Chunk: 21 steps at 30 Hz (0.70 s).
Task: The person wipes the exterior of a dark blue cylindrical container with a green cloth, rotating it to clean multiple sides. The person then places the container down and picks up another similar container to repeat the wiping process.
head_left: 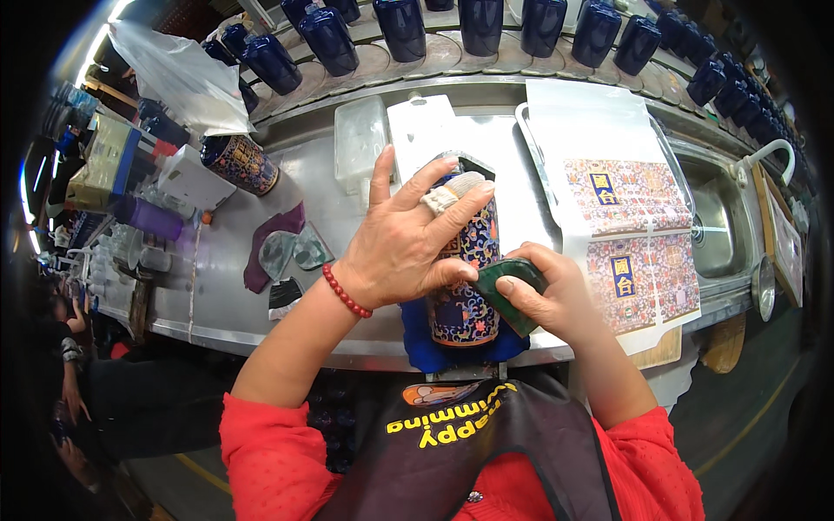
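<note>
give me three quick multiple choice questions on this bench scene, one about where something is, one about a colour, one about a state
1. Where do the printed pattern sheets lie?
A. to the person's right of the held jar
B. under the row of blue bottles
C. on the floor

2. What colour is the bead bracelet on the left wrist?
A. green
B. red
C. white

3. How is the patterned jar on the blue cloth held?
A. lying loose, untouched
B. hanging in the air from one hand
C. gripped by the left hand while the right hand presses a dark green pad against it

Answers:
1. A, the sheets lie on the tray to the right of the jar.
2. B, the beads are red.
3. C, the left fingers wrap the jar and the pad touches its side.
</note>
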Tool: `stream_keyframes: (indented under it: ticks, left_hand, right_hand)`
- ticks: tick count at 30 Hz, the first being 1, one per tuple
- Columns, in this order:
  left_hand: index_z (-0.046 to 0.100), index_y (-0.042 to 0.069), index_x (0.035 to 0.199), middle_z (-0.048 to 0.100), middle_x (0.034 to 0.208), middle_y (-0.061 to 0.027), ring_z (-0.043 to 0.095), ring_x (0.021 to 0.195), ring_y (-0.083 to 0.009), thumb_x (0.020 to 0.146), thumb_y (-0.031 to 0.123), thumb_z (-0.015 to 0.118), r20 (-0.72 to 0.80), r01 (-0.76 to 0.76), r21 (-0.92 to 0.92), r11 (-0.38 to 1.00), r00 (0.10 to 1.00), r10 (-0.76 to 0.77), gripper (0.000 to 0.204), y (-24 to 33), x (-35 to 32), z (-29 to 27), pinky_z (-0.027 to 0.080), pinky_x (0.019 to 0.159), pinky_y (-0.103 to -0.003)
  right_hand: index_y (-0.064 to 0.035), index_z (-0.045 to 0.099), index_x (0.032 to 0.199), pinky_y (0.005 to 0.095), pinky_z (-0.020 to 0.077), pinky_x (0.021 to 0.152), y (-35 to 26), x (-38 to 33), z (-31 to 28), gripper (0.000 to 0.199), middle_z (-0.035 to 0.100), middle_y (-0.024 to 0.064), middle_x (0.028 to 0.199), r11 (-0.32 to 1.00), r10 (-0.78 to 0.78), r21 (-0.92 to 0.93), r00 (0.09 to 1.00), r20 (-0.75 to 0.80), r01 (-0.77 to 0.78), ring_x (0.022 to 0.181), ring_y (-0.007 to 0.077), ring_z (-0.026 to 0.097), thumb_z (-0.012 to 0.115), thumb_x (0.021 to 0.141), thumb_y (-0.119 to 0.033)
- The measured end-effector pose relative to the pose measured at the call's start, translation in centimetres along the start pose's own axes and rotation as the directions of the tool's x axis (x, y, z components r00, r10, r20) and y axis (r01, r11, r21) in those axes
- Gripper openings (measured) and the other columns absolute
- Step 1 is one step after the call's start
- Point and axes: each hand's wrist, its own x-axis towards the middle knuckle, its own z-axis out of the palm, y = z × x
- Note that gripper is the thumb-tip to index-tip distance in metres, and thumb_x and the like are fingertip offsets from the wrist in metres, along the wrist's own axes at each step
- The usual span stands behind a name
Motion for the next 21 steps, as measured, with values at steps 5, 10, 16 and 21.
stream_keyframes:
  ticks: [5, 10, 16, 21]
  left_hand:
    - [0.058, 0.018, 0.142, 0.067, 0.076, -0.0035, 0.045, 0.137, -0.025, 0.095, 0.066, 0.044, 0.082, -0.118, 0.021, 0.993, 0.99, 0.116, 0.068, 0.4, 2.1, -0.1, 0.001, 0.12, -0.063]
    - [0.054, 0.015, 0.144, 0.073, 0.105, -0.0076, 0.042, 0.14, -0.0282, 0.096, 0.062, 0.05, 0.032, -0.015, -0.047, 0.999, 0.999, 0.016, 0.067, 2.0, 0.6, -0.2, 0.002, 0.119, -0.064]
    - [0.03, -0.001, 0.155, 0.038, 0.151, -0.0303, 0.032, 0.142, -0.0498, 0.074, 0.057, 0.081, -0.002, 0.341, -0.271, 0.9, 0.935, -0.355, 0.112, 8.9, -7.2, 0.3, 0.006, 0.117, -0.067]
    - [0.03, -0.003, 0.155, 0.044, 0.146, -0.0299, 0.037, 0.139, -0.0472, 0.07, 0.05, 0.085, -0.072, 0.48, -0.179, 0.859, 0.864, -0.498, 0.114, 10.1, -8.1, 3.4, 0.009, 0.114, -0.071]
  right_hand:
    - [0.0008, 0.066, 0.105, 0.0284, 0.0505, 0.071, -0.4, 0.1, 0.3, 0.025, 0.066, 0.0056, 0.087, 0.998, -0.044, -0.047, 0.999, -0.004, 0.044, 0.08, 0.0112, 0.061, 0.071, 0.091, -0.02]
    - [0.0012, 0.068, 0.102, 0.0291, 0.0512, 0.07, 0.4, -1.0, -0.6, 0.02, 0.068, 0.0095, 0.086, 0.994, -0.103, -0.045, 0.995, 0.001, 0.103, 0.078, 0.014, 0.064, 0.072, 0.09, -0.014]
    - [0.0015, 0.066, 0.099, 0.0256, 0.0456, 0.062, -0.6, 0.3, -0.3, 0.016, 0.06, 0.0045, 0.081, 0.895, -0.407, -0.265, 0.9, -0.154, 0.359, 0.073, 0.0107, 0.058, 0.073, 0.09, -0.01]
    - [-0.0119, 0.071, 0.098, 0.0386, 0.0391, 0.073, -3.8, 0.3, 0.2, 0.029, 0.055, 0.0022, 0.082, 0.348, -0.663, -0.592, 0.637, 0.394, 0.727, 0.074, 0.0207, 0.053, 0.079, 0.07, -0.009]
